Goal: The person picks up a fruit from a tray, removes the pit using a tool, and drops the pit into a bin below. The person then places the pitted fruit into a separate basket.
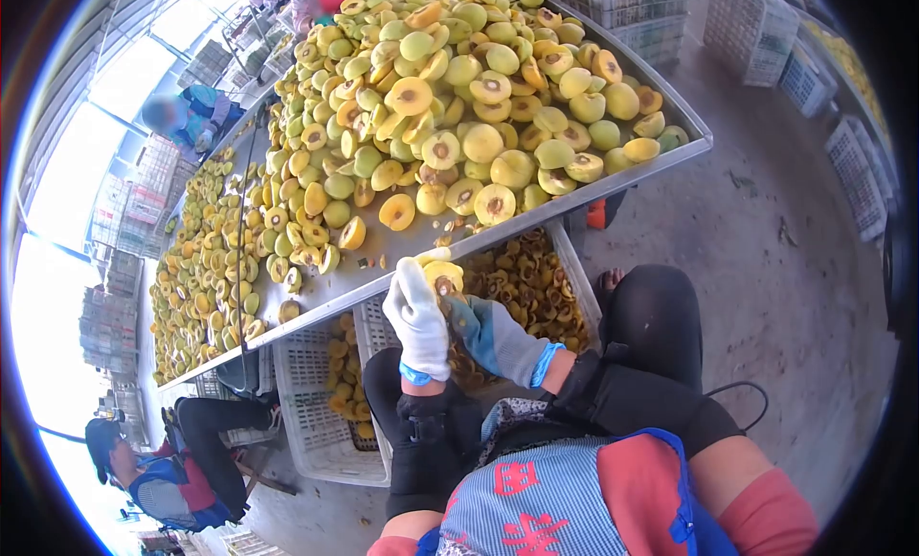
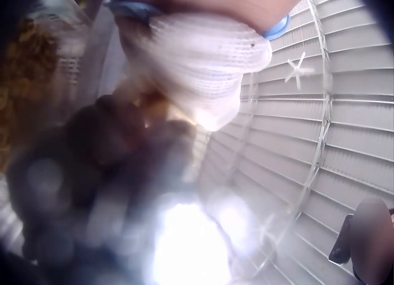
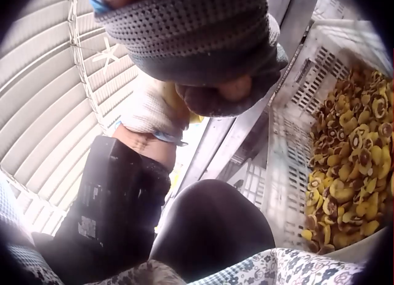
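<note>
In the head view, my left hand (image 1: 417,312), in a white knit glove, holds a yellow peach half (image 1: 443,277) by its edge, the brown pit side showing. My right hand (image 1: 500,338), in a grey-blue glove, is right up against the fruit from the other side. From the right wrist, the right fingers (image 3: 203,100) look curled, and a tan rounded end (image 3: 237,87) shows between them; I cannot tell what it belongs to. The left wrist view is blurred by glare, with the white glove (image 2: 200,66) at its top.
A metal table (image 1: 684,146) heaped with halved peaches (image 1: 412,97) stands before me. Below its edge, a white crate (image 3: 286,143) holds darker fruit pieces (image 3: 351,174), beside another crate (image 1: 316,451). Other people (image 1: 158,475) sit around the table. Stacked crates (image 1: 751,30) stand beyond.
</note>
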The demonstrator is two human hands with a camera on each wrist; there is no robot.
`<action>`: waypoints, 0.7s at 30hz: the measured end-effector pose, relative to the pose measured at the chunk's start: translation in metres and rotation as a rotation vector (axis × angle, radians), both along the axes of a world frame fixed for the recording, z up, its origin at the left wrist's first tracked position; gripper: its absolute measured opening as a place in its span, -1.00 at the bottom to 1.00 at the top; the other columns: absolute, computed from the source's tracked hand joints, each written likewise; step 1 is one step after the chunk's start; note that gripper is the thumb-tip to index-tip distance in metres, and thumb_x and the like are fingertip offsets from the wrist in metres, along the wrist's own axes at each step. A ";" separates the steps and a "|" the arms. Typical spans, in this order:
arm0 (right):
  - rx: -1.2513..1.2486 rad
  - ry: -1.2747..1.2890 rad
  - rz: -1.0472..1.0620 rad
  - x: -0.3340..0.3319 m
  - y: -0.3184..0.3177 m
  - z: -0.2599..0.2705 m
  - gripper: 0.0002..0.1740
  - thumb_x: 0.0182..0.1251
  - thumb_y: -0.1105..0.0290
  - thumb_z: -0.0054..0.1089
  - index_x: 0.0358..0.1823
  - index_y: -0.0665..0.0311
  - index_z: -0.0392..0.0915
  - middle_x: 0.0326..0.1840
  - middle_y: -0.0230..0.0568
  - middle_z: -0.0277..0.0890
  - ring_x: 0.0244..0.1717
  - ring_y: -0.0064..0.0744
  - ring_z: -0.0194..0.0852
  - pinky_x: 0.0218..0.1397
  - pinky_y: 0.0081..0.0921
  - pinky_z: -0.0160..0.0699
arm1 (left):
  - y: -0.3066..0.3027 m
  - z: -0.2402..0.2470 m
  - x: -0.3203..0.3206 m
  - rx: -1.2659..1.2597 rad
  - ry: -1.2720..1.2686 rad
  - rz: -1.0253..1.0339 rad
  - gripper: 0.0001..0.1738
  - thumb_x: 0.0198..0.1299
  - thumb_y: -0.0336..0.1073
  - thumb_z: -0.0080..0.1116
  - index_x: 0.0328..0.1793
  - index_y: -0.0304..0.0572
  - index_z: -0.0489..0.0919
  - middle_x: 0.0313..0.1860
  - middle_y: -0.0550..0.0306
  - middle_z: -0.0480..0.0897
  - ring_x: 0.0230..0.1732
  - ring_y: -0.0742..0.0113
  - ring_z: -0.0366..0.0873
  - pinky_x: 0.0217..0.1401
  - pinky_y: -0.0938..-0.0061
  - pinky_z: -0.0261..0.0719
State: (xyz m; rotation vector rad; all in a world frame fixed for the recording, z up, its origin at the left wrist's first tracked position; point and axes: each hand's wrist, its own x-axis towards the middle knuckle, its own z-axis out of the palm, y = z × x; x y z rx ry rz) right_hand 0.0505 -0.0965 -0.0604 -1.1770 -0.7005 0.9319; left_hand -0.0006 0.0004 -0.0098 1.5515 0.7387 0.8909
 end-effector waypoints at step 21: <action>-0.453 0.325 0.420 0.032 -0.024 0.057 -0.34 0.55 -0.31 -0.20 -0.35 0.14 0.51 -0.69 -0.42 0.29 -0.73 -0.55 0.22 -0.68 -0.48 0.25 | -0.004 0.014 0.005 -0.306 -0.113 -0.158 -0.51 0.53 -0.08 -0.08 -0.10 -0.40 0.69 -0.24 -0.04 0.76 -0.31 0.35 0.67 -0.17 0.51 0.60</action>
